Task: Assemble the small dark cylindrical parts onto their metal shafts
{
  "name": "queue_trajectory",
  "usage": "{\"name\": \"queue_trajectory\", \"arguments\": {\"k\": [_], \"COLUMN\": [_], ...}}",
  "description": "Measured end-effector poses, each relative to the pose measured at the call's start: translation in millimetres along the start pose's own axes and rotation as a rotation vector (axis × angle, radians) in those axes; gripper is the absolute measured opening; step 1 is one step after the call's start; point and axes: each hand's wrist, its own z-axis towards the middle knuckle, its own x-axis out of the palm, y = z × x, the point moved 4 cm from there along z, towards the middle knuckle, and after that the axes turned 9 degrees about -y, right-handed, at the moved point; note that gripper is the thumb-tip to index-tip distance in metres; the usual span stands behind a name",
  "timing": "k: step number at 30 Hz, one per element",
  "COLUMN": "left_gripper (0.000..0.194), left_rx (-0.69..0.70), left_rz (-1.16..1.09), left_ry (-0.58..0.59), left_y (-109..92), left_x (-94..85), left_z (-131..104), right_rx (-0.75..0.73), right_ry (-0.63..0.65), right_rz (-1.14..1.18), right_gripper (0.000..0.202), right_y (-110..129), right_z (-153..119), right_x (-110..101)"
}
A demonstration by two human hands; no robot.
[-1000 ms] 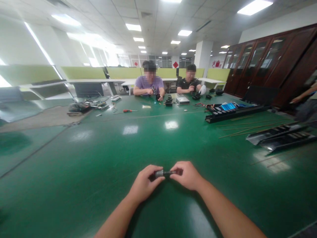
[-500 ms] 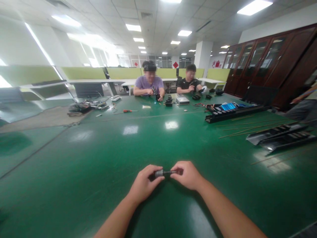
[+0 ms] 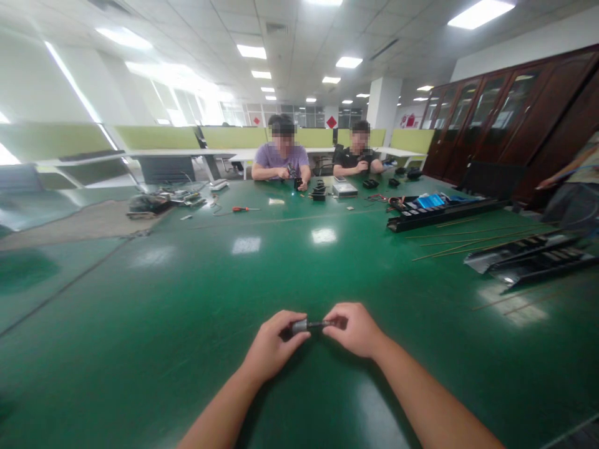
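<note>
My left hand [image 3: 271,346] pinches a small silver cylinder [image 3: 300,326] between thumb and fingers, low in the middle of the view. From the cylinder's right end a thin dark shaft [image 3: 316,324] runs level towards my right hand [image 3: 354,330]. The thumb and fingers of that hand are closed on the shaft's far end, which they partly cover. Both hands are just over the green tabletop [image 3: 304,274]. The piece is too small and blurred to name its exact kind.
Across the table sit two people, one in a purple shirt [image 3: 262,163], one in a black shirt [image 3: 344,161]. An orange screwdriver [image 3: 240,209] lies far left of centre. Black metal channels [image 3: 437,215] and thin rods [image 3: 449,251] lie right. Electronic parts [image 3: 161,202] are heaped at left.
My hands and the piece hold almost the same place. At the far right edge, another person's arm has shifted left. The person in black has moved a hand slightly.
</note>
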Motion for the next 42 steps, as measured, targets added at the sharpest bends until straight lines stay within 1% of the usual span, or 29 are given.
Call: {"name": "queue_trajectory", "arguments": {"k": [16,25,32,42], "left_gripper": [0.028,0.026,0.026,0.027], "left_rx": [-0.007,0.001,-0.024,-0.036], "left_rz": [-0.016,-0.009,-0.024,-0.031], "left_ry": [-0.001,-0.008,0.003,0.006], "left_y": [-0.6,2.6,3.5,3.2], "left_x": [-0.9,-1.5,-0.2,0.5], "left_z": [0.0,-0.5,-0.6,0.5], "right_rx": [-0.002,-0.012,-0.028,-0.012], "right_ry": [-0.001,-0.015,-0.008,0.006], "right_rz": [0.01,0.015,0.0,-0.001], "right_gripper": [0.006,0.006,0.007,0.006], "right_y": [0.4,-0.1,-3.5,-6.0], "right_z": [0.1,-0.7,0.1,0.5], "right_x": [-4.7,-6.1,-5.6,-6.3]}}
